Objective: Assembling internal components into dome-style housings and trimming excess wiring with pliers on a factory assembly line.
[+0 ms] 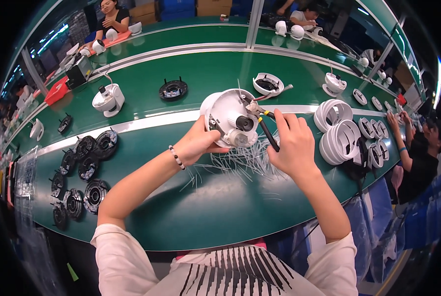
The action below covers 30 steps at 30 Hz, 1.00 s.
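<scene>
Gripping a white camera housing [215, 104] in the left hand [196, 142], with the thumb at its near left rim and the other fingers mostly hidden. Holding pliers [268, 134] in the right hand [294, 144], with the handles spread apart and the index finger along the upper one.

Seen from the head view, held up over the worktop [191, 222], closer to its far edge than its near edge. Aiming the pliers up and leftward, with their long axis running from the right palm to metal tips at the housing's upper right side, just beyond the black lens [243, 123]. Leading away from beside those tips, toward the upper right, to a white cable plug [287, 88]; nearer to the right hand than to the left. Cannot tell whether the tips pinch anything.

Below the housing, loose pale strips [245, 160] in a tangle on the worktop; toward its right end, stacked white rings [329, 149]; toward its left end, black round bases [88, 168]. Past the far edge, on a green strip [146, 74], another black disc [173, 91].
</scene>
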Available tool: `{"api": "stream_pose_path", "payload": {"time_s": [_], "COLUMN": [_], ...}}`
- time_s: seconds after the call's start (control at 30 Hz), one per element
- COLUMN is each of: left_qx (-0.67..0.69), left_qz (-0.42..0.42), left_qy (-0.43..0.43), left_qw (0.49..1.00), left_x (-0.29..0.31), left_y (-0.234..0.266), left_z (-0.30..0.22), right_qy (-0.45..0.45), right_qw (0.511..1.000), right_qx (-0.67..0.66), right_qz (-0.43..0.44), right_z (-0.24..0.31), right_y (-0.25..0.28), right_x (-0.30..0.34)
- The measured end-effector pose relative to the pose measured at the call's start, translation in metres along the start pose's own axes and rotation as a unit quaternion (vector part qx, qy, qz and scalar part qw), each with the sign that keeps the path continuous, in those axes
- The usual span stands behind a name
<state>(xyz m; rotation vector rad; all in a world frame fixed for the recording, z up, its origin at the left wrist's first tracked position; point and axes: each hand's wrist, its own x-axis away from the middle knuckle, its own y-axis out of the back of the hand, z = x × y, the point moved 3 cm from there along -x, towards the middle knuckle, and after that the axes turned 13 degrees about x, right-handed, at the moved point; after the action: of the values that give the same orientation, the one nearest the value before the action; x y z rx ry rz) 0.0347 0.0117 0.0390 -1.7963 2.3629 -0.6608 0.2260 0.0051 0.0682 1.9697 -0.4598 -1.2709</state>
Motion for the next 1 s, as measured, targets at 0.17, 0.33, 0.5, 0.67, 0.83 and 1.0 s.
{"api": "stream_pose_path", "payload": {"time_s": [0.17, 0.33, 0.5, 0.67, 0.83, 1.0], "left_qx": [-0.009, 0.022, -0.157, 0.062, 0.253, 0.326], "left_qz": [-0.019, -0.048, -0.142, -0.116, -0.076, -0.059], "left_qy": [-0.009, -0.080, -0.292, -0.250, -0.115, -0.097], "left_qw": [1.000, 0.995, 0.933, 0.959, 0.958, 0.938], "left_x": [-0.009, -0.032, -0.057, -0.104, -0.187, -0.248], "left_y": [0.001, 0.005, 0.027, 0.013, 0.024, 0.046], "left_z": [0.009, 0.005, -0.001, -0.010, 0.012, 0.032], "right_qy": [-0.022, -0.054, -0.108, -0.012, 0.200, 0.268], "right_qw": [0.999, 0.988, 0.933, 0.839, 0.863, 0.845], "right_qx": [-0.023, -0.140, -0.339, -0.509, -0.378, -0.349], "right_qz": [0.042, 0.023, 0.051, 0.193, 0.270, 0.303], "right_z": [-0.005, -0.021, -0.033, -0.029, 0.029, 0.076], "right_y": [-0.005, -0.014, -0.019, -0.030, -0.002, 0.009], "right_x": [0.002, 0.013, 0.029, 0.050, 0.055, 0.096]}}
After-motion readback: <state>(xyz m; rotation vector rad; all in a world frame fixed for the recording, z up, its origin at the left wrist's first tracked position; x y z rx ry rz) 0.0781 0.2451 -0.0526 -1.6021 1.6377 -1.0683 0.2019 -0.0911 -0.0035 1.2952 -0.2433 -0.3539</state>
